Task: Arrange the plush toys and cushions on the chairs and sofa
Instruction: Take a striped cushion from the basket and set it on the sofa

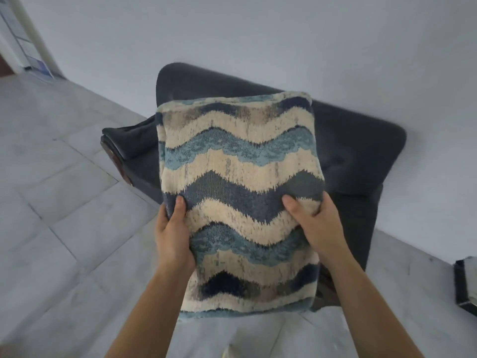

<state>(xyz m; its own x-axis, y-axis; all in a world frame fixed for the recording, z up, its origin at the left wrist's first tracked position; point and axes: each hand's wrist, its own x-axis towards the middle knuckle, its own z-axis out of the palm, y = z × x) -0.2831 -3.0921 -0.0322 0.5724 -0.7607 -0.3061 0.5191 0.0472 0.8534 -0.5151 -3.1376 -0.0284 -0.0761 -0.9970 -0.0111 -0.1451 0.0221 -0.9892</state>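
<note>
The left hand (173,236) is grasping the left edge of the cushion (240,164). Its thumb is lying on the front face and its fingers are going behind, out of sight. The right hand (318,228) is gripping the right edge in the same way, and its thumb is pressing a small dent into the fabric.

From this dent I am judging that the cushion is soft and probably light. The woven cover is looking rough, so it should not be slipping. The two side edges, near the middle of its height, seem a good place to take hold, because the cushion is hanging flat there and not folding.

The cushion is rectangular and is showing wavy bands of cream, light blue, dark blue and grey. It is being held in front of the dark chair (358,151). I cannot tell whether it is touching the seat.
</note>
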